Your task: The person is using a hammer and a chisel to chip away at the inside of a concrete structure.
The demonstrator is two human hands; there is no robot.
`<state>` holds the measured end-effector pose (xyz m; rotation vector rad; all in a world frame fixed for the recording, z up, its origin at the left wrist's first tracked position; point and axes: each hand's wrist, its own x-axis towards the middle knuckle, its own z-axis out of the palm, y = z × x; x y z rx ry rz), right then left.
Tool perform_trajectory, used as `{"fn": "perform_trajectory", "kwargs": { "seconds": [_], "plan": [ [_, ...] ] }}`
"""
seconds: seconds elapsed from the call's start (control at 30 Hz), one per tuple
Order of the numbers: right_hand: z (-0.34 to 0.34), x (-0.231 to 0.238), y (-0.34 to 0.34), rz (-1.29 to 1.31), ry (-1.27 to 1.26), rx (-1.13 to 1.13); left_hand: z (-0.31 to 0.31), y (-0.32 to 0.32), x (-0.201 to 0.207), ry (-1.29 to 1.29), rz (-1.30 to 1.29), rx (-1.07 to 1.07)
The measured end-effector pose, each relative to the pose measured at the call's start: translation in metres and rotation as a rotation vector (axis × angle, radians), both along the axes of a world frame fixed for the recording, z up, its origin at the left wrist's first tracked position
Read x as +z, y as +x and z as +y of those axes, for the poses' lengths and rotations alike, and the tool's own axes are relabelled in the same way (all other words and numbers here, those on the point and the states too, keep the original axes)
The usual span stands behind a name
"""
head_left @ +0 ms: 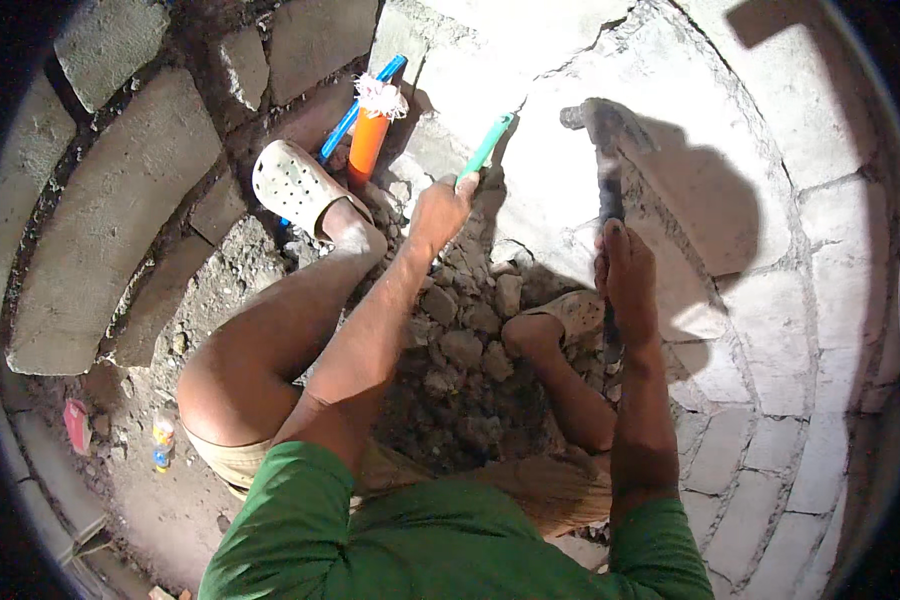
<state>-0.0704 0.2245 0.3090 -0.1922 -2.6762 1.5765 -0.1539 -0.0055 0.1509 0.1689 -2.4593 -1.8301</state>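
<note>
My left hand [438, 217] is closed around a slim green rod-like tool [490, 146], possibly a chisel. Its green end points up toward the pale blocks, and its lower part is mostly hidden by my hand and forearm. In my right hand [628, 265] is a hammer [608, 150] with a dark handle, its head raised at the far end. The hammer casts a large shadow on the brightly lit block surface [560, 180]. The two hands are apart, and the hammer does not touch the green tool.
Between my legs lies a heap of broken rubble [462, 348]. An orange cylinder [367, 148] with a frayed pale top and a blue rod [342, 128] stand by my left clog [292, 185]. My right clog [578, 312] is near the hammer handle. Curved stone blocks [120, 220] surround me.
</note>
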Motion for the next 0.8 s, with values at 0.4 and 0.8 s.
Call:
{"fn": "perform_trajectory", "kwargs": {
  "seconds": [0.4, 0.8],
  "plan": [
    [-0.017, 0.016, -0.009, 0.17, 0.258, 0.085, -0.009, 0.002, 0.0, 0.064, -0.057, 0.012],
    [-0.038, 0.039, 0.011, 0.395, 0.543, 0.199, 0.008, 0.012, -0.001, -0.047, -0.074, 0.073]
  ]
}}
